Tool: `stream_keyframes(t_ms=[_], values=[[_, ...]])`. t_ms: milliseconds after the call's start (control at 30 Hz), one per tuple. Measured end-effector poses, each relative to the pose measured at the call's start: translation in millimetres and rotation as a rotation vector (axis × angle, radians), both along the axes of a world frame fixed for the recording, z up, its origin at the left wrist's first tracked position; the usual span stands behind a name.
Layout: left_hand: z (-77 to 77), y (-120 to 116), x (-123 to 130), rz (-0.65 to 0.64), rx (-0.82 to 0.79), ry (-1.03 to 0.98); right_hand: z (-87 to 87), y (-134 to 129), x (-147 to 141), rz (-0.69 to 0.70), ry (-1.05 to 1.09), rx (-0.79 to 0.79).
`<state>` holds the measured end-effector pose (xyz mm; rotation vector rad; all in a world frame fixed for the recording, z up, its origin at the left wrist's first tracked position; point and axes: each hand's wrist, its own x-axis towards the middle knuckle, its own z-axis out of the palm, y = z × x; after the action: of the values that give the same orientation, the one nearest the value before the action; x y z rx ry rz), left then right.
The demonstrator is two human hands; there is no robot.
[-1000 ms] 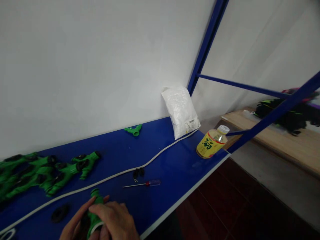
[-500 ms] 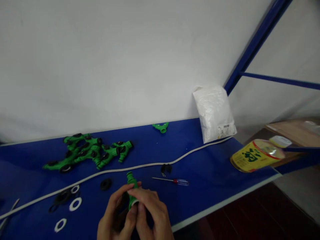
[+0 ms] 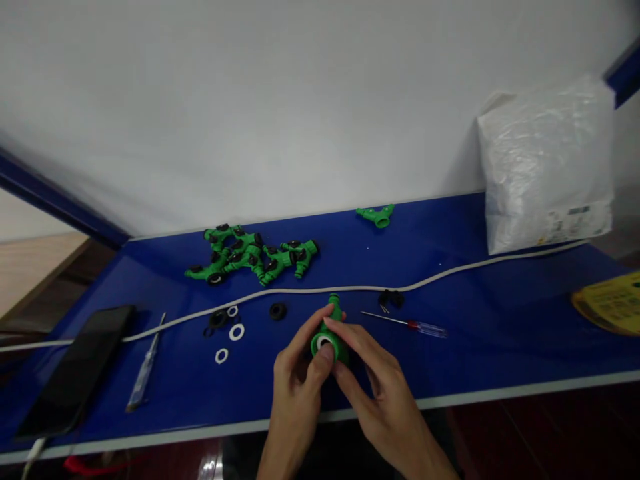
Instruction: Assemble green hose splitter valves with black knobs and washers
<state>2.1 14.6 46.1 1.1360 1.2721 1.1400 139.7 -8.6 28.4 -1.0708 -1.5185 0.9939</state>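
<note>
Both hands hold a green plastic hose splitter point(image 3: 335, 309) above the front part of the blue table, its round open end tilted up toward me. A white ring sits inside that opening. My left hand point(image 3: 301, 377) grips it from the left, with the thumb pressed at the ring. My right hand point(image 3: 377, 377) closes on it from the right with thumb and fingers. The fingers hide part of its body. Just right of the hands lies a screwdriver point(image 3: 420, 327) with a clear and red handle. Small black parts and screws point(image 3: 391, 299) lie behind it.
Several green splitters with black valves point(image 3: 240, 253) are piled at the back left, and a bare one point(image 3: 380, 217) lies farther right. White rings point(image 3: 237, 332), a black ring point(image 3: 278, 311), another screwdriver point(image 3: 143, 377) and a phone point(image 3: 75, 373) lie left. A white cord point(image 3: 310, 290) crosses the table point(image 3: 425, 240). A plastic bag point(image 3: 545, 160) stands right.
The view has swung left, bringing the phone and second screwdriver into sight. The splitter's open end now faces me more, showing the white ring, with my left thumb on it.
</note>
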Motion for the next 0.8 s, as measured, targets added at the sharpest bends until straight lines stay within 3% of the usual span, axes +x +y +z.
stream_keyframes(t_ms=[267, 367, 500, 633, 800], values=[[-8.3, -6, 2, 0.083, 0.043, -0.131, -11.1, -7, 2, -0.018, -0.014, -0.040], [-11.9, -8, 2, 0.265, 0.082, -0.327, -15.0, -9, -1, -0.095, 0.071, -0.035], [-3.5, -7, 1, 0.567, 0.149, -0.631, -13.6, 3, -7, -0.221, 0.043, -0.021], [5.3, -5, -2, 0.716, 0.201, -0.751, -3.1, 29, -20, -0.116, -0.215, 0.007], [4.5, -4, -6, 0.762, 0.188, -0.845, 8.8, 63, -52, 0.057, -0.413, -0.007]])
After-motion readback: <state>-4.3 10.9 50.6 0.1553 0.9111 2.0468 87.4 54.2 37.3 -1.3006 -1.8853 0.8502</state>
